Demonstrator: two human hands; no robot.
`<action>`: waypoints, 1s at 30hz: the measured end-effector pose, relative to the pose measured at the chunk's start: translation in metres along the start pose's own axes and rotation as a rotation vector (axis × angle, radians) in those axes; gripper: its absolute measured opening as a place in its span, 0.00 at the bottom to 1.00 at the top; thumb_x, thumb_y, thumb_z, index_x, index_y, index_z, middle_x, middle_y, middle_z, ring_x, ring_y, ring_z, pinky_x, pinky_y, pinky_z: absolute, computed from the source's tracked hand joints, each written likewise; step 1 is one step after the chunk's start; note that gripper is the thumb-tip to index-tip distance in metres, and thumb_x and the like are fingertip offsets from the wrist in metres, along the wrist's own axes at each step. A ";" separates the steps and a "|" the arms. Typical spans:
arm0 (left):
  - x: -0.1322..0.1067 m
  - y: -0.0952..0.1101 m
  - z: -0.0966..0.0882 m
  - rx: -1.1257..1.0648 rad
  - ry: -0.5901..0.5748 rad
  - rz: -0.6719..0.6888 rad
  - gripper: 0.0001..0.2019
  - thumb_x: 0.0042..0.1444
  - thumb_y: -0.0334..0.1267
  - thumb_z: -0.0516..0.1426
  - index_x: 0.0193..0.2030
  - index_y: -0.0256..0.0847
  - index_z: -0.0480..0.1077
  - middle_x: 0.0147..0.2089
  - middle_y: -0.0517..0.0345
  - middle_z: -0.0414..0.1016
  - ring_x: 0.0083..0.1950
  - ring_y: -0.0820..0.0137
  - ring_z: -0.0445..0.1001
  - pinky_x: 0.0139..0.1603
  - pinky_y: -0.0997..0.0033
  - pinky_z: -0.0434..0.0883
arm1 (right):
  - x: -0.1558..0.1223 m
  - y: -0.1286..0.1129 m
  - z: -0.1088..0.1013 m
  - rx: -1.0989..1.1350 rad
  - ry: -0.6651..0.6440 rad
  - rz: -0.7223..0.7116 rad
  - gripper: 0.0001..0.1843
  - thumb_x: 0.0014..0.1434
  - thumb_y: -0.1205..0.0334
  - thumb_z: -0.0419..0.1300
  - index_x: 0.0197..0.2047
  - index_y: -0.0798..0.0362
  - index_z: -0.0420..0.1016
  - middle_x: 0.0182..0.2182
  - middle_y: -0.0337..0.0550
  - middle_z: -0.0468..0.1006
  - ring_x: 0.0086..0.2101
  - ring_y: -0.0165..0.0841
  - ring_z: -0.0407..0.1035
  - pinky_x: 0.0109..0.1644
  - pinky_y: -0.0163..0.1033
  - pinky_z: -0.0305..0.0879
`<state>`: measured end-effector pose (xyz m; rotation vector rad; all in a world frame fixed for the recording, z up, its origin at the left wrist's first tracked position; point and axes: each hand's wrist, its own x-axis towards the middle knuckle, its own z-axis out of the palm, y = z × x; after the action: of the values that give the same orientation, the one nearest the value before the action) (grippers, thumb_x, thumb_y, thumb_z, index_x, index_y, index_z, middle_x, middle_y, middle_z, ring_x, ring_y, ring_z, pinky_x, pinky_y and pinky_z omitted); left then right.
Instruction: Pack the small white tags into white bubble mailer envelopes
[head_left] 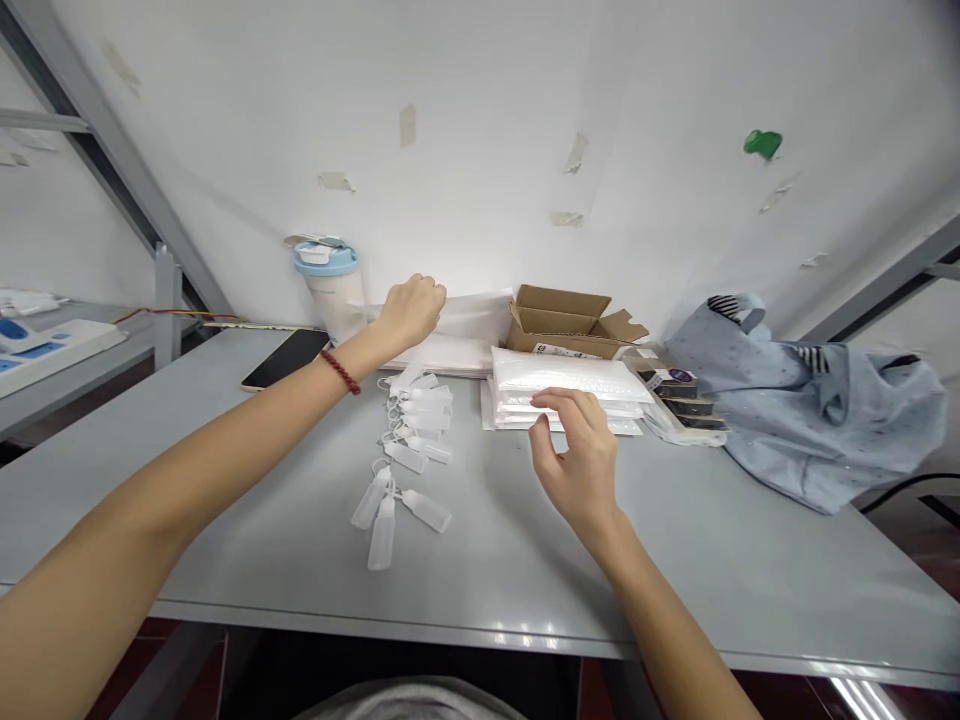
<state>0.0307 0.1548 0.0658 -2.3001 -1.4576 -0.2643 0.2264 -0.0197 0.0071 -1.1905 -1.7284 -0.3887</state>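
My left hand [414, 312] is closed, held over a stack of flat white bags [450, 352] at the back of the table. A pale sheet [480, 312] rises behind that hand; whether the fingers grip it is hidden. My right hand [579, 455] is open, thumb and curved fingers apart, just in front of a pile of white padded mailers [566, 378]. Between my forearms lie small translucent squeeze bottles with looped caps: several in a heap [421, 410], and a group of 3 nearer bottles [382, 530].
A blue-lidded cup [334, 285] and a dark phone [289, 358] are at the back left. Behind the mailers stands an open cardboard box [562, 318]. To the right are dark packages in plastic [686, 405] and a crumpled blue cloth [802, 400]. A white wall closes off the back.
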 end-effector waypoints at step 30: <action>-0.133 -0.015 -0.015 -1.783 -0.361 -0.449 0.07 0.44 0.35 0.63 0.32 0.36 0.77 0.29 0.55 0.78 0.32 0.67 0.76 0.30 0.72 0.73 | -0.011 -0.037 0.003 -0.410 -0.134 -0.336 0.16 0.53 0.69 0.59 0.45 0.56 0.65 0.55 0.64 0.69 0.57 0.51 0.63 0.55 0.56 0.59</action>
<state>-0.0404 0.0449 0.0342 -3.1321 -2.4039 -2.0679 0.1940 -0.0407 0.0052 -1.2274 -2.0347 -0.9190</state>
